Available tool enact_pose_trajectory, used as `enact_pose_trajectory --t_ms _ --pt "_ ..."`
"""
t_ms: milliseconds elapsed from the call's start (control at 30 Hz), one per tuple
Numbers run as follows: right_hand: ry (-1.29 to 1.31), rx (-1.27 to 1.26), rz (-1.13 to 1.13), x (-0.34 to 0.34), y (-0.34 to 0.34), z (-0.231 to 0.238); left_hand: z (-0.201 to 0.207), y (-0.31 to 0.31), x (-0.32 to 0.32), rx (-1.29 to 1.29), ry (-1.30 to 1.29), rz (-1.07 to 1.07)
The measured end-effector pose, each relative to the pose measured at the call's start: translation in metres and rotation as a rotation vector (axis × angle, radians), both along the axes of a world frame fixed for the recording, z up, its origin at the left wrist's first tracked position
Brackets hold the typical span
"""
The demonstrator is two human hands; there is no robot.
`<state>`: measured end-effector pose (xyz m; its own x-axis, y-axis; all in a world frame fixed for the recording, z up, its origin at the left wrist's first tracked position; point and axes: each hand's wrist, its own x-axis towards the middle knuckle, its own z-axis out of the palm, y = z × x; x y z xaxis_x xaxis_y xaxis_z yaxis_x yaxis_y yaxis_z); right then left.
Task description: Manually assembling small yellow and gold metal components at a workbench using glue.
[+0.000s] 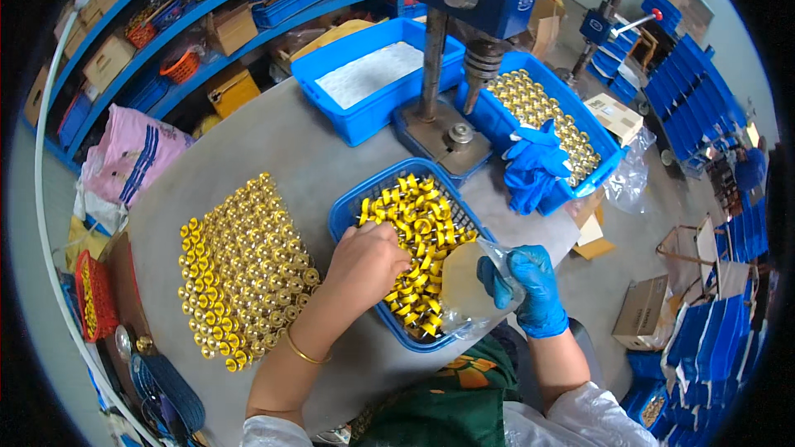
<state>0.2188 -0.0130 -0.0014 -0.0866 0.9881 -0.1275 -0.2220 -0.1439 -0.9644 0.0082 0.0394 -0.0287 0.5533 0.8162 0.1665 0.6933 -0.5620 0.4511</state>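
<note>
My bare left hand (pixel 367 261) is curled down into the blue plastic mesh basket (pixel 346 213) of yellow ring-shaped parts (pixel 418 228), fingers closed among them (I cannot tell how many it grips). My right hand (pixel 530 288), in a blue rubber glove, pinches the mouth of a clear plastic bag (pixel 466 285) held over the basket's near right corner. The basket sits near the front edge of the grey round-edged workbench (pixel 273 145). To its left, a dense field of gold-coloured metal caps (pixel 244 269) covers the bench's left side. Behind stands a blue hand press (pixel 464 0); beside it are a blue tub with white filling (pixel 373 74) and another blue tub of gold caps (pixel 542 116) with spare blue gloves (pixel 534 161) draped over it. Blue shelving (pixel 190 16) lines the back wall.
</note>
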Motion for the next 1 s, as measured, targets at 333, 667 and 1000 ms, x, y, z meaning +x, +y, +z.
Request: enact_pose_trajectory --t_ms 333,667,1000 --pt "0.028 0.016 0.074 0.000 0.008 0.008 0.030 0.001 0.008 0.072 -0.041 0.047" --pt "-0.062 0.033 0.257 0.003 0.005 0.011 0.003 -0.019 0.035 -1.084 -1.570 0.051" --pt "-0.040 0.023 0.250 0.001 0.004 0.015 -0.001 -0.020 0.043 -1.065 -1.628 0.013"
